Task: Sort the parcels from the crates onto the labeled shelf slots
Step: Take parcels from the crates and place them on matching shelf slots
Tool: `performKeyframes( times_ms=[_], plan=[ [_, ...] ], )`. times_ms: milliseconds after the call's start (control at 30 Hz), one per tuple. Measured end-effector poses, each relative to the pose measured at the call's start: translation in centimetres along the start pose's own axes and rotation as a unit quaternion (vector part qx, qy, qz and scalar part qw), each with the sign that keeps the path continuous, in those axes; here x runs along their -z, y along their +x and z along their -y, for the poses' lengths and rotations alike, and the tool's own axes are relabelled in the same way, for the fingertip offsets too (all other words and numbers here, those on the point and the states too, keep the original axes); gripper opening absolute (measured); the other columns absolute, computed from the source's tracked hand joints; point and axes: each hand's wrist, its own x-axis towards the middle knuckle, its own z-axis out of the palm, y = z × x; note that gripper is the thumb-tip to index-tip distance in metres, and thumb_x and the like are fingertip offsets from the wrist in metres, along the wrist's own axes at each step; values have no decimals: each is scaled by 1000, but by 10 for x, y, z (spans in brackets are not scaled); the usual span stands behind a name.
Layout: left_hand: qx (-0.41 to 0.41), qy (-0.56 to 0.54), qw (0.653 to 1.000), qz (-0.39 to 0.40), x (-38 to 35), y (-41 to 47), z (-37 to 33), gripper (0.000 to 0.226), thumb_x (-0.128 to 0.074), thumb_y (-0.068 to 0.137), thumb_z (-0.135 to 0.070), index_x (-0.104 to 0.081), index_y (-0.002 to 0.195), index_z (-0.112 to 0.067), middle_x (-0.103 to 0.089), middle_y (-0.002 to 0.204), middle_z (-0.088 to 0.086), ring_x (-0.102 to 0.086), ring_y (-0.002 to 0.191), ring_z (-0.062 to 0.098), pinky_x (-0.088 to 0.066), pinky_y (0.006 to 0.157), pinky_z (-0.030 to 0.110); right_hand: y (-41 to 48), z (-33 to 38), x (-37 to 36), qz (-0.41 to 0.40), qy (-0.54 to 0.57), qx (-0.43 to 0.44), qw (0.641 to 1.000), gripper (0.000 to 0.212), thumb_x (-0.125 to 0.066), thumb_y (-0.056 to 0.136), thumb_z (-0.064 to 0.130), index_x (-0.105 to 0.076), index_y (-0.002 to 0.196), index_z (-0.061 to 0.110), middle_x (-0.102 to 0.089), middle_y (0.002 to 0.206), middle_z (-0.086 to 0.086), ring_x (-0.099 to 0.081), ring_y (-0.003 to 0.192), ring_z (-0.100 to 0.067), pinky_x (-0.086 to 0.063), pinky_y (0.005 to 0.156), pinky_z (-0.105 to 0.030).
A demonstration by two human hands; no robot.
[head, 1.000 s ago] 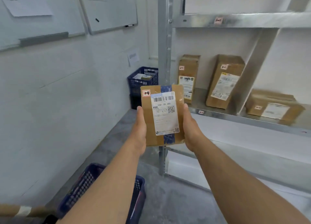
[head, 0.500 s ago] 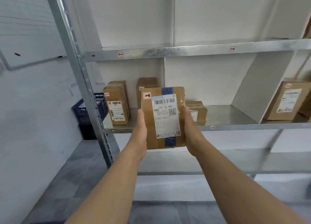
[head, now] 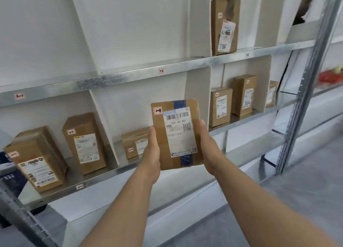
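While the left hand and right hand clasp the parcel by its two long sides, it stands upright in the air in front of the middle shelf, label towards the camera and touching no shelf. Thumbs lie along its front edges; the fingers are hidden behind the cardboard. A red-marked sticker at its top left corner seems to read 1-4 (the strokes are blurred, so this is a cautious reading). On the upper shelf the edge tags read 1-1 at far left and 1-2 just above the parcel, so the numbers run rightwards. By that count the matching slot should lie up and to the right of the hands, beyond the slot with the tall standing box. The right hand is on the nearer side. With the parcel's long axis vertical, as the shelved boxes stand, the move looks like a lift and a carry rightwards, no turning needed.
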Motion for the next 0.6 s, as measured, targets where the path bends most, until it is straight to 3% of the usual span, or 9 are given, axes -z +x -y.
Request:
performKeyframes(
  times_ms=[67, 133, 367, 467, 600],
  plan=[
    [-5, 8, 999, 38, -14, 8, -4, 69, -11, 81, -80, -45, 132, -49, -53, 135, -9, -50, 118, 15, -36, 98, 41, 0, 6, 14, -32, 4, 5, 999, 65, -19, 87, 79, -54, 126, 41, -60, 129, 3, -56, 117, -30, -42, 103, -59],
    [2, 23, 997, 80, -26, 21, -8, 84, -17, 68, -89, -45, 135, -50, -53, 139, -7, -50, 126, 19, -36, 106, 45, 1, 14, 28, -64, 17, 9, 998, 63, -20, 87, 78, -53, 125, 41, -60, 127, 4, -57, 115, -31, -44, 101, -58],
    [-7, 53, 982, 179, -93, 47, -29, 67, -12, 72, -83, -48, 121, -55, -53, 137, -8, -47, 129, 20, -31, 112, 51, 0, 31, 90, -153, 41, 41, 987, 65, -14, 88, 77, -59, 121, 43, -66, 120, 6, -61, 110, -24, -47, 98, -49],
    [-23, 39, 976, 211, -132, 61, -26, 84, -23, 60, -95, -49, 128, -53, -56, 136, -8, -51, 127, 20, -35, 111, 54, -2, 37, 126, -194, 52, 48, 978, 66, -14, 89, 77, -63, 115, 42, -70, 113, 5, -64, 106, -22, -48, 98, -49],
    [-23, 30, 962, 272, -195, 78, -25, 74, -18, 70, -87, -52, 127, -53, -59, 133, -9, -51, 127, 20, -32, 112, 54, 2, 45, 185, -242, 59, 59, 967, 65, -16, 89, 76, -68, 106, 40, -73, 104, 5, -67, 101, -21, -49, 98, -50]
  ],
)
